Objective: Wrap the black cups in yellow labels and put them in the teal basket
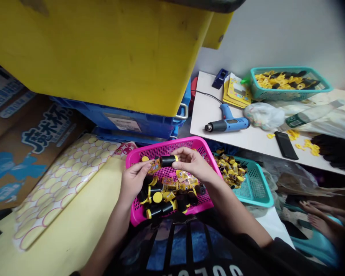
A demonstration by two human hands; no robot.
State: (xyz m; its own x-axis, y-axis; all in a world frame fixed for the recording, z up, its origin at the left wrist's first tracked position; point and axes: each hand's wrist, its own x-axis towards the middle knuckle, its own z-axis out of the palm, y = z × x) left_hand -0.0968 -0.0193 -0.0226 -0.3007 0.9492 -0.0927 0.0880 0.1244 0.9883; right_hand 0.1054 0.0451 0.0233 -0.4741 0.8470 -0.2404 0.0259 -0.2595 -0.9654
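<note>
In my right hand [189, 163] is a small black cylinder with a yellow end [168, 160], lying sideways between thumb and fingers. My left hand [135, 178] pinches a printed yellow plastic sleeve [155, 166] at the cylinder's left end. Whether the sleeve is partly around that end, I cannot tell. Both hands are above a pink basket [130, 157] on my lap. Inside it lie several black cylinders with yellow caps [157, 197] and loose printed sleeves [186, 178].
A teal basket [260, 184] with several wrapped pieces stands right. On the white table [202, 101] lie a blue heat gun [228, 123], a phone [286, 145] and a teal basket of yellow parts [290, 92]. Stacked yellow [103, 57] and blue crates [117, 117] rise ahead. A person's feet [319, 218] show right.
</note>
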